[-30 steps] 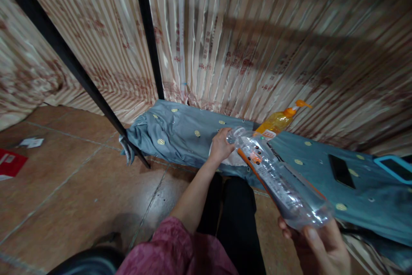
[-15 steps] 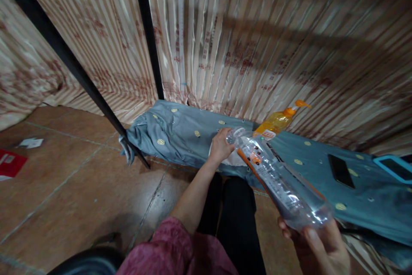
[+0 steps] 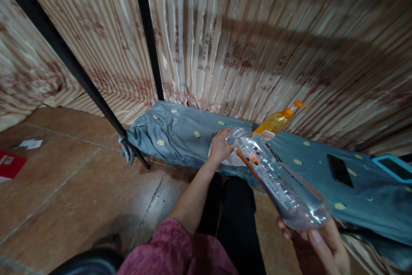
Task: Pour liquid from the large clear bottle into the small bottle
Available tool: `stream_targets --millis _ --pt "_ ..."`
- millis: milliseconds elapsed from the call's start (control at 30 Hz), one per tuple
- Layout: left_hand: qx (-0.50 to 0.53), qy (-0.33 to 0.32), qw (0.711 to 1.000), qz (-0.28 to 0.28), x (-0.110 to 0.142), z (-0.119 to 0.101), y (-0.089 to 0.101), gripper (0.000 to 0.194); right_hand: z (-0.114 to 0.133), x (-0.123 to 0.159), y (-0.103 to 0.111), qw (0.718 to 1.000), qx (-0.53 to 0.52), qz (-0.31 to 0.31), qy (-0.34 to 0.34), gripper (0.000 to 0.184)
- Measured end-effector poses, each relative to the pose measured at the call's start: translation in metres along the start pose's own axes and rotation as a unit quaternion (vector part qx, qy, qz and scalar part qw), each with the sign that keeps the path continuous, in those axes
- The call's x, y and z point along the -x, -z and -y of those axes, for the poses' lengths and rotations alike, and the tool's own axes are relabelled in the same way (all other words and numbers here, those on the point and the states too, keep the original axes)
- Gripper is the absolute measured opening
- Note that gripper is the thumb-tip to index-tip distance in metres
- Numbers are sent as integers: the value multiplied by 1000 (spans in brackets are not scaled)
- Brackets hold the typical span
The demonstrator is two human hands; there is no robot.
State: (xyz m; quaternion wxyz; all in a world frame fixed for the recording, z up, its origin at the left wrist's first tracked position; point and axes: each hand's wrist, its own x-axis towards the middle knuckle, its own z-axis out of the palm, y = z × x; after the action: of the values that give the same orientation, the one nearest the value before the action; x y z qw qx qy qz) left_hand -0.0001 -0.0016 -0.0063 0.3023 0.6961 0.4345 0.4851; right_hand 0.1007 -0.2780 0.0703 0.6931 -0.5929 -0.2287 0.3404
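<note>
A clear plastic bottle (image 3: 273, 176) with an orange-edged printed label slants across the view, its narrow end up and to the left. My left hand (image 3: 221, 145) has its fingers wrapped around that narrow end. At the wide lower end my right hand (image 3: 318, 247) grips the bottle between thumb and fingers. White paper or cloth (image 3: 236, 160) shows beneath my left hand; whether the hand holds it too is unclear. Just behind the bottle is an orange pump bottle (image 3: 275, 122) with yellow liquid, partly covered by it.
A long surface draped in blue-grey pineapple-print cloth (image 3: 180, 131) runs in front of my knees. A dark phone (image 3: 340, 170) and a blue-framed device (image 3: 394, 167) lie on it at right. Black poles (image 3: 96, 95) stand at left before a striped curtain (image 3: 251, 43). A red packet (image 3: 11, 164) is on the tiled floor.
</note>
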Motion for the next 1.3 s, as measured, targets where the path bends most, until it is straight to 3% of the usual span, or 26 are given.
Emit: stream_targets --millis 133,667,833,1067,1300 --pt "5 2 1000 0 0 -1 1 36 1 1 -1 1000 4 6 3 60" --pt "9 -9 1000 7 -3 3 3 33 -6 2 -4 1000 -17 -7 1 76" --pt "-1 -11 1000 8 -4 4 4 34 -10 2 -3 1000 -21 -23 -2 73" --pt "8 -18 1000 0 -5 5 3 30 -19 -8 11 999 -17 30 13 72" --pt "17 -17 1000 0 -6 6 2 32 -8 0 -6 1000 -16 -16 0 71"
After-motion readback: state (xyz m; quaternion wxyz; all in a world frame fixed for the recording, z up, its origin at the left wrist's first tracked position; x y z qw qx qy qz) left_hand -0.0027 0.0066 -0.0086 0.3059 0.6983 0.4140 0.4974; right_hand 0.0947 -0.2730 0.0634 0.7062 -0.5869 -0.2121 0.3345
